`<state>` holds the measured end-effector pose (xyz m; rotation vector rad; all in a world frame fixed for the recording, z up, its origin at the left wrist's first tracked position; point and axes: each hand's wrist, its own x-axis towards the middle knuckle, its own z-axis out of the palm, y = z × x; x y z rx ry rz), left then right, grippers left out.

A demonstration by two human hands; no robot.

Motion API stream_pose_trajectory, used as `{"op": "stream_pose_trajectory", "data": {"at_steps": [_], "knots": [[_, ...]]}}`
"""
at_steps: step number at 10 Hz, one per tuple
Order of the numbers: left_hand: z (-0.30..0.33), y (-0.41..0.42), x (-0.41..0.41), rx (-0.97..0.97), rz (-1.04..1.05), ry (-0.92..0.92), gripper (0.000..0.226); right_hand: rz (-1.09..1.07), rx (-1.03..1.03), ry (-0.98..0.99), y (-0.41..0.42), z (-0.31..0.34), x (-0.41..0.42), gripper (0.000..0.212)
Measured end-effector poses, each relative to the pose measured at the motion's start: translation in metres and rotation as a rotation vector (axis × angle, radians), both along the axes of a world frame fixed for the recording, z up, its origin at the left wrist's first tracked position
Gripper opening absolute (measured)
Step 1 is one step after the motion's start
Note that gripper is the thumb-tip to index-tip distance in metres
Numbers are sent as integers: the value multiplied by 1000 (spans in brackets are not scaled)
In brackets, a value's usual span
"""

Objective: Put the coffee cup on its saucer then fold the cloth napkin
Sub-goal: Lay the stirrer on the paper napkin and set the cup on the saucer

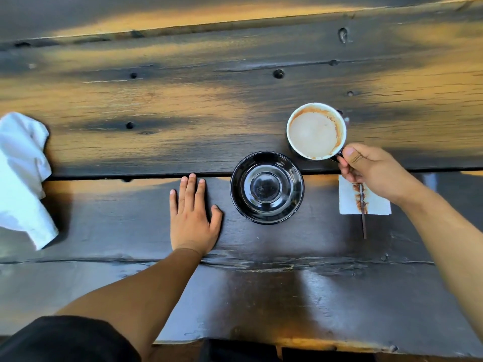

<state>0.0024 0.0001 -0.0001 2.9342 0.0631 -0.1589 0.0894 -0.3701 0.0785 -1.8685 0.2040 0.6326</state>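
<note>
A coffee cup point(316, 131), white inside with milky coffee and brown stains on its rim, is up and to the right of a glossy black saucer point(267, 165). My right hand point(371, 171) pinches the cup's dark handle at its lower right. Whether the cup rests on the wood or is lifted I cannot tell. Nothing sits on the saucer. My left hand point(193, 215) lies flat on the table just left of the saucer, fingers straight. A crumpled white cloth napkin point(23, 178) lies at the far left edge of the view.
A small white paper napkin point(376, 205) stained with coffee lies right of the saucer, under my right wrist, with a thin dark stir stick point(362, 218) across it. The dark wooden table point(183, 100) has plank gaps and knot holes. Its near edge runs along the bottom.
</note>
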Motion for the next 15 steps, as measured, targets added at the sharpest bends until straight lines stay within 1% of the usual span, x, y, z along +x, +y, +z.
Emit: {"op": "stream_pose_trajectory", "data": {"at_steps": [2,4,7,9,15], "knots": [[-1,0,0,6,-4,11,70,129,41,-13,19,6,-7,36],[0,1,0,-3,-3,19,70,285,32,-24,35,6,-9,39],[0,1,0,-2,-3,27,70,447,-85,-20,47,5,-14,40],[0,1,0,-12,-1,24,70,475,-122,10,49,5,-12,40],[-2,2,0,-15,-7,15,70,491,-104,32,54,-1,-15,40]]}}
